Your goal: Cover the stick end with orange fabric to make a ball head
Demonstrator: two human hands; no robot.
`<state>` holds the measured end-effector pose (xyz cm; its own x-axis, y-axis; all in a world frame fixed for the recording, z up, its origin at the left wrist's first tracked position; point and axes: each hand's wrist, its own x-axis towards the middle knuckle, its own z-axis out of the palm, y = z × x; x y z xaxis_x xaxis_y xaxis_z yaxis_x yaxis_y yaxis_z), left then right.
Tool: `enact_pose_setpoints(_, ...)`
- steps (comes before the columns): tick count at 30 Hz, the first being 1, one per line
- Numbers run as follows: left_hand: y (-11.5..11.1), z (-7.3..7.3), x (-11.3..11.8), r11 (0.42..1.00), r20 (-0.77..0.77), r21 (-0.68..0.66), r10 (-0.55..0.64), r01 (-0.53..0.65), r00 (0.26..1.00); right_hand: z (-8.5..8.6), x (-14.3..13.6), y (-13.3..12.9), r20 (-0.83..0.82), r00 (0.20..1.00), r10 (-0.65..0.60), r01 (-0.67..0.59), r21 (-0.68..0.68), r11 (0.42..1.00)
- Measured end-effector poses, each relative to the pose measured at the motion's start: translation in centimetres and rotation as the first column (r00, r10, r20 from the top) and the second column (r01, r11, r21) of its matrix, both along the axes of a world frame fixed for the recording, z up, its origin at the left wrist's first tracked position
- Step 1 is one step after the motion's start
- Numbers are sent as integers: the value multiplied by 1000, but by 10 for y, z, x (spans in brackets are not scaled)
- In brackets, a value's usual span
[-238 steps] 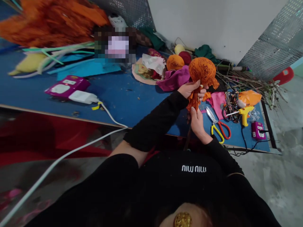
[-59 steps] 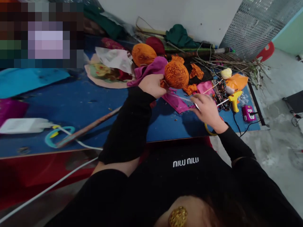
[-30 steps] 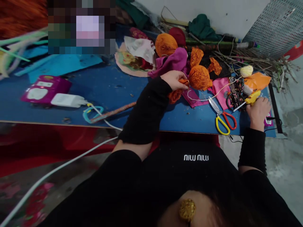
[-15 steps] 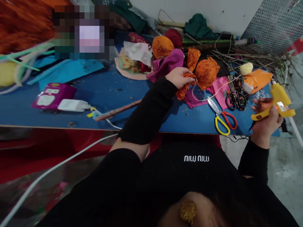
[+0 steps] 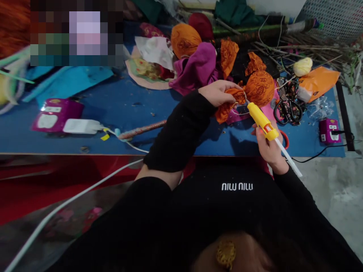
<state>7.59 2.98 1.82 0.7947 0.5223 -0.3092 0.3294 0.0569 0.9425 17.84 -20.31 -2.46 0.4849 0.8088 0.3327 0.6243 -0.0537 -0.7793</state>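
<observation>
My left hand (image 5: 219, 94) pinches the gathered neck of an orange patterned cloth, whose rounded, stuffed ball (image 5: 260, 88) bulges out on the right. Loose cloth ends (image 5: 226, 112) hang below my fingers. Around the neck runs a pale cord that trails toward a small cream yarn ball (image 5: 303, 67). My right hand (image 5: 269, 147) grips a yellow glue gun (image 5: 262, 121), its nozzle at the tied neck, touching or very close. A white glue stick (image 5: 289, 158) sticks out of the gun's back. Scissors with a red handle (image 5: 286, 139) lie mostly hidden behind my right hand.
Black-handled scissors (image 5: 287, 111) and an orange packet (image 5: 320, 83) lie to the right. Purple power adapters stand at left (image 5: 58, 115) and right (image 5: 329, 131). Purple cloth (image 5: 195, 68), another orange stuffed ball (image 5: 185, 39) and dry twigs (image 5: 312, 49) line the back. A white cable (image 5: 70, 200) hangs at left.
My right hand has brought the glue gun leftward from the table's right end to the tied neck, now covering most of the scissors. My left hand keeps its hold on the cloth.
</observation>
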Motion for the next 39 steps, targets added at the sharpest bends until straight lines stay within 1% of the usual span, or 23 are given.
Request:
enact_pose_setpoints(3,-3,4,-2,998,19,-46,33,-32,999,3,-5,5,151,987,-51,59,-44,997)
enact_pose_setpoints(7,-4,4,-6,993,42,-88,76,-72,996,3,-10,9,227,970,-91,104,-46,994)
enact_pose_setpoints(10,-1,1,-7,993,40,-84,83,-79,996,1,-11,9,236,969,-77,91,-49,995)
enact_pose_setpoints(15,1,-1,-7,999,44,-36,38,-37,998,-2,-11,12,248,965,-90,96,-13,995)
enact_pose_setpoints(22,0,2,-7,998,-43,67,-19,22,999,0,-13,12,245,966,-88,109,-74,991)
enact_pose_setpoints(27,1,5,-6,995,-95,99,-13,22,995,-4,-13,12,199,977,-71,92,-98,991)
enact_pose_setpoints(32,2,6,-5,991,-127,132,15,2,992,-4,-16,12,101,993,-63,77,-139,987)
enact_pose_setpoints(39,4,5,-6,989,-148,150,22,0,989,-5,-19,13,167,984,-65,86,-119,989)
